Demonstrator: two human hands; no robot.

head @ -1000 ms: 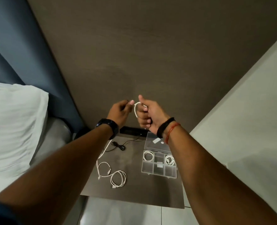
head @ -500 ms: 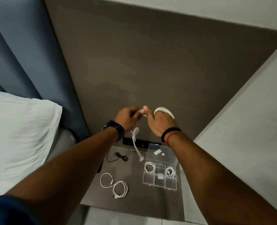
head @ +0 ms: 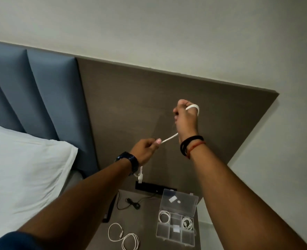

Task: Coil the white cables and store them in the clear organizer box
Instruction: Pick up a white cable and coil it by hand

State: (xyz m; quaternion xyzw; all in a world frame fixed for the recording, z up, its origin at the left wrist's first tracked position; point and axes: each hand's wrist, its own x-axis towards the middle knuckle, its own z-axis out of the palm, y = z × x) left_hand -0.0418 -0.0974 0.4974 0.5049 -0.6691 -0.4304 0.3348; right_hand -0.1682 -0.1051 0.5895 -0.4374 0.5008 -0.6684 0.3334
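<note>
Two hands raised before the wall panel: our right hand (head: 186, 118) clenched on a white cable (head: 169, 139) looped over it, left hand (head: 145, 150) pinching its lower stretch. Below, the organizer box (head: 176, 230) sits open on the surface (head: 145, 221), right side, two coils inside.

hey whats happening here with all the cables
A person is coiling a white cable in the air: the right hand holds loops wound around its fingers while the left hand pulls the free length taut. Below, on the bedside table, the clear organizer box sits open with two coils already in compartments, and another white cable lies loose beside it.
</note>
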